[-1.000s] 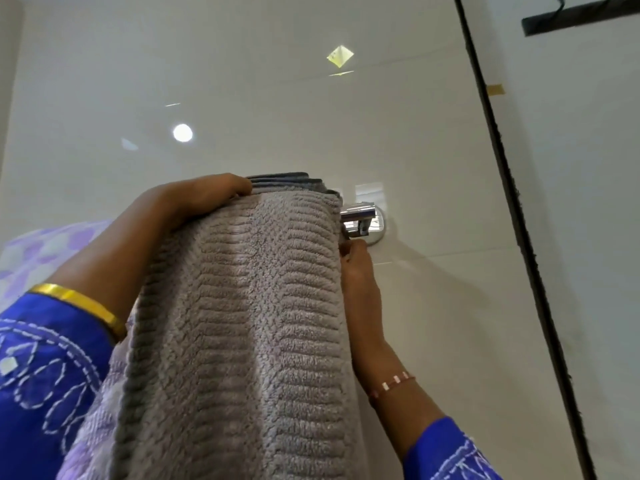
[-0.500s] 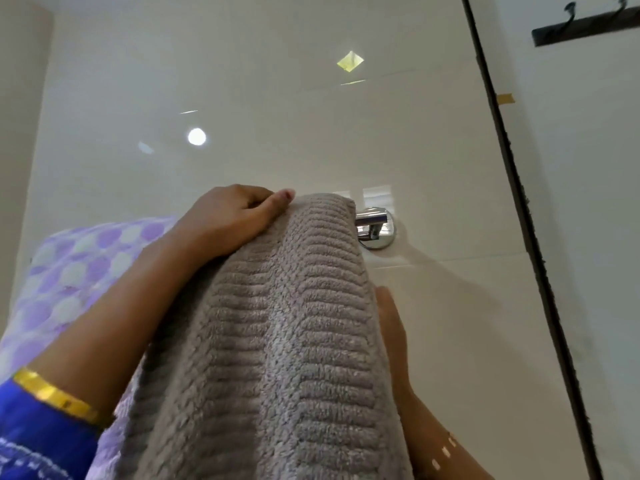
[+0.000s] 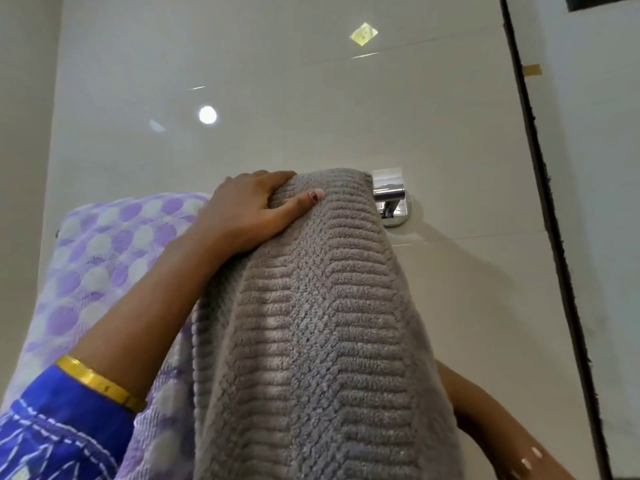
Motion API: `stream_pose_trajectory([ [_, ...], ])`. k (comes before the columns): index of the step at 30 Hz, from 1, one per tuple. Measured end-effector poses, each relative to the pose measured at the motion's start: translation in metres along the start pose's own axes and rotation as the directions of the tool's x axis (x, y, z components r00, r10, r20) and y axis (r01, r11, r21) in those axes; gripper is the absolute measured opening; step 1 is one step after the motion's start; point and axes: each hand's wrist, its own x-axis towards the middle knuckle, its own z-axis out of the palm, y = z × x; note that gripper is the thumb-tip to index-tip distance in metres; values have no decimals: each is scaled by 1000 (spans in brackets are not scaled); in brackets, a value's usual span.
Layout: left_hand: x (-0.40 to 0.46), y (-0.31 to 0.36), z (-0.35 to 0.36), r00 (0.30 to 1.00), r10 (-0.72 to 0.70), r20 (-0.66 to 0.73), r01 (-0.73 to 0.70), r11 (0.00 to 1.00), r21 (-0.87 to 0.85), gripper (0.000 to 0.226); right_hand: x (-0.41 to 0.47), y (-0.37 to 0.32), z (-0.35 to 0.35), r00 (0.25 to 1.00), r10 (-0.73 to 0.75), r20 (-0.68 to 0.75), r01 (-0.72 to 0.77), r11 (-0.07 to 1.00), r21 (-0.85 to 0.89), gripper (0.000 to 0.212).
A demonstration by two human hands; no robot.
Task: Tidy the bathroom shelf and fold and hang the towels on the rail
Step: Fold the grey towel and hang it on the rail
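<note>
A folded grey ribbed towel [image 3: 311, 323] hangs over the chrome rail [image 3: 389, 195], whose right end and wall mount show beside it. My left hand [image 3: 249, 213] lies on the towel's top left, fingers over the fold and thumb pressed on the front. A purple and white dotted towel [image 3: 104, 258] hangs on the rail to the left, partly behind my left arm. Only my right forearm [image 3: 485, 417] shows at the lower right; the hand itself is hidden behind the grey towel.
Glossy cream wall tiles [image 3: 277, 98] back the rail. A dark vertical edge [image 3: 540, 202] runs down the right side, with a paler wall beyond it. A dark hook bar [image 3: 602, 1] sits at the top right corner.
The grey towel has settled over the rail. My right hand has dropped from the rail's end down behind the towel. My left hand has shifted onto the towel's top front.
</note>
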Motion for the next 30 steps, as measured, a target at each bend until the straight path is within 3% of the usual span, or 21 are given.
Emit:
stream_pose_trajectory([
  [4,-16,-3,16,996,-15,-90,33,979,201,91,-9,-9,-6,986,121,115,-92,969,-229,25],
  [7,-31,-2,29,992,16,-128,21,959,282,93,-2,-30,-13,983,185,-10,-169,871,-462,19],
  [9,-37,-3,35,990,25,-138,19,951,308,94,2,-47,-22,980,67,-189,-130,931,-341,20],
  [12,-40,-3,35,987,30,-159,14,963,271,91,7,-82,-31,892,-156,-424,114,986,-123,17],
  [15,-49,-7,35,963,-26,-268,76,981,176,76,17,-109,-19,756,-355,-550,291,935,-203,41],
  [19,-64,-10,44,913,-145,-381,166,986,21,64,36,-121,3,703,-455,-547,203,865,-458,74],
  [27,-55,7,51,942,-110,-316,122,992,18,68,40,-110,-5,487,-689,-537,319,712,-626,46],
  [30,-55,19,64,935,-104,-338,130,990,55,67,35,-101,-15,465,-722,-513,261,665,-700,47],
])
